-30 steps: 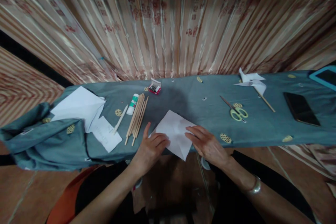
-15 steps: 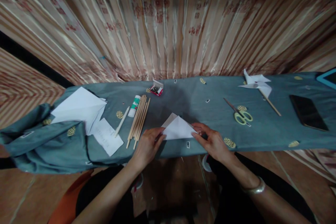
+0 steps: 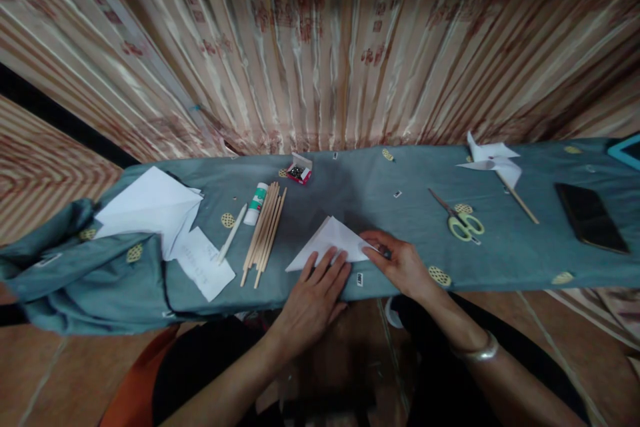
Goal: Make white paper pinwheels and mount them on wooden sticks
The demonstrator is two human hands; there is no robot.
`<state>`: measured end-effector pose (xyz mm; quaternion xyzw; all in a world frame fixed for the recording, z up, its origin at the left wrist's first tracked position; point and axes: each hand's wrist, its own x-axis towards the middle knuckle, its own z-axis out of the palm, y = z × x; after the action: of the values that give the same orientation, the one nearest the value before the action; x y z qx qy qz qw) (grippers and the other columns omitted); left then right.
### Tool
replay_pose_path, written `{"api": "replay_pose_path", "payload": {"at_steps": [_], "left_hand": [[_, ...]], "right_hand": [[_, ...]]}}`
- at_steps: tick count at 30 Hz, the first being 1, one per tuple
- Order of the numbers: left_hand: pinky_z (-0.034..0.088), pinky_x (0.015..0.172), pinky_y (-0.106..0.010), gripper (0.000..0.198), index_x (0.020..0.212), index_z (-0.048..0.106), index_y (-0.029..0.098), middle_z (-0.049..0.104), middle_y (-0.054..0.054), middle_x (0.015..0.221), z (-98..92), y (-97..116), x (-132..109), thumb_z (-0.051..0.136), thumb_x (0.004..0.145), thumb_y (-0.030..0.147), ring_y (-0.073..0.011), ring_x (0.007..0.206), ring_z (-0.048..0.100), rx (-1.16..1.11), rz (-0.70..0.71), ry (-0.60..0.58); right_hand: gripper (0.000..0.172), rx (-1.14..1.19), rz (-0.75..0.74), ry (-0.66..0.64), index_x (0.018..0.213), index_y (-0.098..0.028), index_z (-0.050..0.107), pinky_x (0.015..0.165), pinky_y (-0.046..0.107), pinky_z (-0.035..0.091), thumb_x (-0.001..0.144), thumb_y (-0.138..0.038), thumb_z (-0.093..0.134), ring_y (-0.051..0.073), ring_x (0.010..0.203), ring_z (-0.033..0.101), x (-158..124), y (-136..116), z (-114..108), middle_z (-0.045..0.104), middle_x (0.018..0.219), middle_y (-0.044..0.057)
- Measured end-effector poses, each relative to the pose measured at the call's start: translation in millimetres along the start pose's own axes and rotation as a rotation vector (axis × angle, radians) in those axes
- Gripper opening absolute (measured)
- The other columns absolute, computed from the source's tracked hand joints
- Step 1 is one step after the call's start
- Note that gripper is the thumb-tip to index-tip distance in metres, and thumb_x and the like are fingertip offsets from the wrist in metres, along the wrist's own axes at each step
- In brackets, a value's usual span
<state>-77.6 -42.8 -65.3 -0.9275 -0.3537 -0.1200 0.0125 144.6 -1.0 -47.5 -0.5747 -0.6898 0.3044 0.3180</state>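
A white sheet of paper (image 3: 333, 237), folded into a triangle, lies near the front edge of the cloth-covered table. My left hand (image 3: 317, 290) rests on its lower edge with the fingers stretched out flat. At the paper's right corner, my right hand (image 3: 397, 263) pinches it between thumb and fingers. Left of the paper lie several wooden sticks (image 3: 265, 233), a glue stick (image 3: 256, 203) and a white pencil-like stick (image 3: 233, 233). Scissors with light green handles (image 3: 465, 221) are to the right of my right hand.
Stacked white paper (image 3: 150, 203) and a written slip (image 3: 205, 263) lie left. A small open red box (image 3: 300, 170) of dark bits stands at the back. Right are a paper pinwheel (image 3: 495, 160) on a stick, a phone (image 3: 591, 217) and a blue-edged object (image 3: 630, 150).
My left hand has let go of the paper's left corner and moved right, flattening onto the lower edge. The fold's layers now lie closer together. My right hand still pinches the right corner.
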Motion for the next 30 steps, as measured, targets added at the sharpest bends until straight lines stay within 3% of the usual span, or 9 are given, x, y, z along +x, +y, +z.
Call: {"api": "replay_pose_path", "payload": {"at_steps": [5, 17, 30], "left_hand": [[0.023, 0.116, -0.050, 0.062, 0.145, 0.035, 0.011, 0.037, -0.014, 0.154, 1.6, -3.3, 1.1, 0.049, 0.094, 0.044, -0.0323, 0.145, 0.026, -0.014, -0.032, -0.013], [0.022, 0.116, -0.051, 0.068, 0.147, 0.031, 0.010, 0.035, -0.016, 0.154, 2.9, -6.2, 5.3, 0.047, 0.093, 0.049, -0.0313, 0.146, 0.024, -0.054, -0.055, -0.057], [0.023, 0.116, -0.049, 0.070, 0.146, 0.032, 0.010, 0.039, -0.017, 0.152, 1.0, -8.1, 6.5, 0.048, 0.092, 0.052, -0.0296, 0.144, 0.029, -0.092, -0.062, -0.081]], "right_hand": [[0.032, 0.020, 0.015, 0.053, 0.112, -0.020, 0.067, 0.077, 0.033, 0.058, 0.085, -0.035, 0.061, 0.022, 0.085, 0.072, 1.1, 6.6, 1.5, 0.076, 0.098, 0.007], [0.028, -0.104, 0.022, 0.119, 0.109, -0.021, 0.068, 0.076, 0.035, 0.057, 0.085, -0.034, 0.058, 0.022, 0.078, 0.071, 0.6, 6.7, 5.6, 0.075, 0.089, 0.006], [0.028, -0.150, 0.021, 0.105, 0.108, -0.021, 0.068, 0.074, 0.033, 0.056, 0.086, -0.034, 0.057, 0.022, 0.078, 0.071, 1.8, 5.4, 5.3, 0.075, 0.090, 0.006]]}}
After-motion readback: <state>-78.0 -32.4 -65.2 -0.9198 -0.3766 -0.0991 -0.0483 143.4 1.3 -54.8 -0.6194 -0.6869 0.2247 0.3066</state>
